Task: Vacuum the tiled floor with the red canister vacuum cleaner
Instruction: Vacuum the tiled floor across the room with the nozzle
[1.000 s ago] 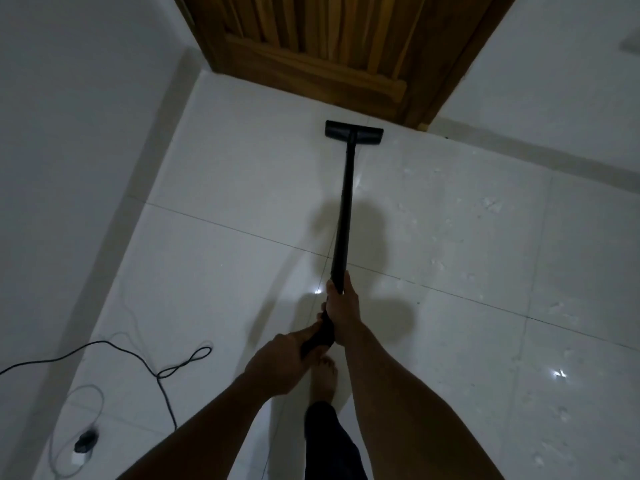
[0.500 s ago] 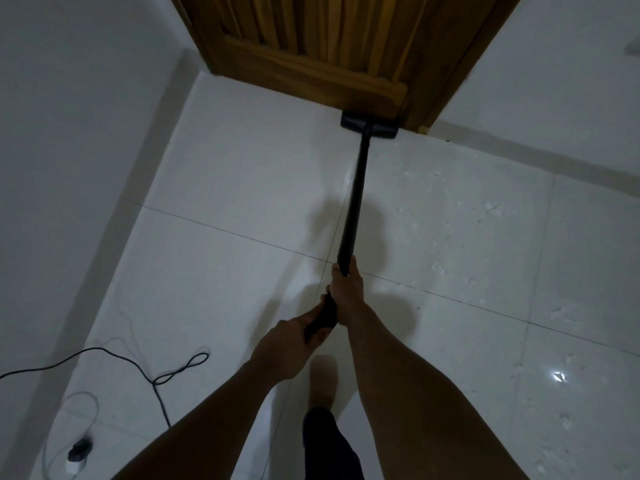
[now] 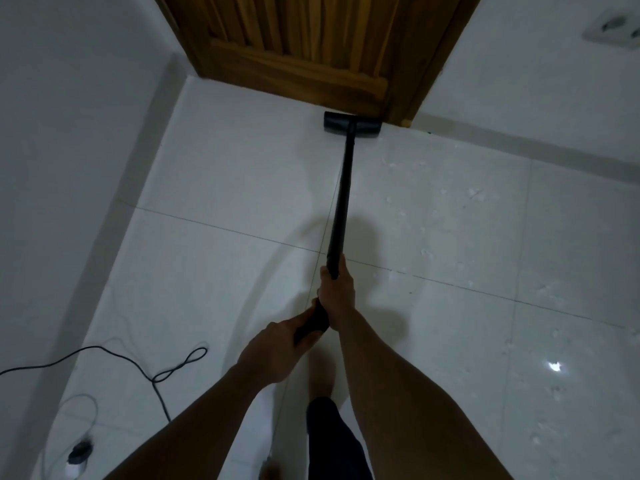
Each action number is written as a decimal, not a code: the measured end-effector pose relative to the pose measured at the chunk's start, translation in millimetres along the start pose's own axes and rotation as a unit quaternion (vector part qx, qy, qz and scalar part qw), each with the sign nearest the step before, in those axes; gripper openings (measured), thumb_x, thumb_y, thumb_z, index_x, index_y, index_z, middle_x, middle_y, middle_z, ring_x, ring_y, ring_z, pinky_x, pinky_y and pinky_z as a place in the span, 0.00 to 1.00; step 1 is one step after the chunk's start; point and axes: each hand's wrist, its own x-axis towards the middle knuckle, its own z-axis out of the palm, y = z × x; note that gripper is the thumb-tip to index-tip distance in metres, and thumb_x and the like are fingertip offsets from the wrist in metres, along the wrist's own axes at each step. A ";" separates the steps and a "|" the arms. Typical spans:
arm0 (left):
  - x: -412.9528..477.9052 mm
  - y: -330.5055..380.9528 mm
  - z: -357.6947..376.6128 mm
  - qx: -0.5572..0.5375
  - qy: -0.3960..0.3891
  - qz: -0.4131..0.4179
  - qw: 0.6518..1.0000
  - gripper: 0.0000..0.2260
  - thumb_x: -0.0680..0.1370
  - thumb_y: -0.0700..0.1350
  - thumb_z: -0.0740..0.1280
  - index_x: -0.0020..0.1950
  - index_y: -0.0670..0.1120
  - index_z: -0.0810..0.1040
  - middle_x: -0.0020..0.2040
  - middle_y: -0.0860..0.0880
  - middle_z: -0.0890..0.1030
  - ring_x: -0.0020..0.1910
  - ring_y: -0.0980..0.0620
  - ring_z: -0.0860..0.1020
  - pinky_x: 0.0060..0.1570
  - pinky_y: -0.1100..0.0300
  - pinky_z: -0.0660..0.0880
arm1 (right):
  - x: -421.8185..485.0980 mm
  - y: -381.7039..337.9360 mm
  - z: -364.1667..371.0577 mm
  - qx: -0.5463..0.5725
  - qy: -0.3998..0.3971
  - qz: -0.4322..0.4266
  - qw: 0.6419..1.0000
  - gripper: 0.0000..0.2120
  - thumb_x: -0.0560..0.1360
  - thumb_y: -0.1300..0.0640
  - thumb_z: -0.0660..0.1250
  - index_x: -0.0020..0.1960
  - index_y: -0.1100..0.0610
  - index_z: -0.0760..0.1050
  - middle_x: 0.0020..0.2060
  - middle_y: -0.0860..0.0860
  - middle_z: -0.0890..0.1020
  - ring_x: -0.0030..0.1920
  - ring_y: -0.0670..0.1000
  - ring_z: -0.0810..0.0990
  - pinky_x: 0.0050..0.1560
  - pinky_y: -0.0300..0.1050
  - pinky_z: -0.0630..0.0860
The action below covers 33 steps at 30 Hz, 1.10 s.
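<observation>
Two hands grip one black vacuum wand (image 3: 341, 199), which runs from the person's front up across the white tiled floor (image 3: 242, 174) to a flat black floor head (image 3: 352, 124). That head lies flat on the tiles right at the foot of a wooden door (image 3: 304, 53), near the door's right corner — whether it touches the wood I cannot tell. The right hand (image 3: 336, 294) is clenched around the wand higher up, thumb along the tube, and the left hand (image 3: 273, 355) is closed on the thicker dark handle end (image 3: 311, 323) just below it, so the two hands sit almost touching. The red canister itself is out of view; only the wand and head show.

Below the hands, a bare foot (image 3: 322, 372) rests on the tile, with a dark trouser leg (image 3: 329, 438) above it. Small pale specks are scattered over the tiles to the right of the wand, and a bright glint shows on the floor at far right. To the left, a thin black cable (image 3: 114, 351) loops across the floor near the grey wall (image 3: 69, 133) and leads down to a small dark plug (image 3: 79, 452) lying on the tile at the lower left, beside a faint pale cord. High on the right wall sits a white socket plate (image 3: 613, 29).
</observation>
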 end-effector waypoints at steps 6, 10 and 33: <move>-67.0 -5.7 24.1 0.059 -0.023 0.011 0.998 0.24 0.83 0.59 0.59 0.78 0.66 0.57 0.38 0.50 0.84 0.26 0.60 0.77 0.30 0.66 0.75 | -55.4 49.7 -5.1 -0.005 0.004 0.004 1.000 0.31 0.82 0.45 0.63 0.81 0.36 0.55 0.54 0.59 0.84 0.37 0.53 0.81 0.46 0.61 0.86; -130.4 -24.0 52.0 0.091 -0.047 -0.001 0.995 0.24 0.83 0.62 0.55 0.77 0.71 0.50 0.44 0.51 0.85 0.29 0.59 0.79 0.37 0.64 0.78 | -115.9 95.6 -9.9 -0.008 0.012 -0.003 1.000 0.30 0.83 0.48 0.63 0.82 0.39 0.56 0.52 0.57 0.84 0.33 0.52 0.81 0.40 0.58 0.85; -416.8 -152.5 264.0 0.190 -0.109 0.040 0.975 0.30 0.78 0.71 0.52 0.77 0.68 0.48 0.75 0.39 0.66 0.67 0.39 0.75 0.66 0.46 0.75 | -367.5 408.2 -52.2 0.046 0.024 -0.004 0.999 0.33 0.80 0.44 0.64 0.82 0.42 0.57 0.42 0.53 0.80 0.39 0.56 0.81 0.50 0.66 0.83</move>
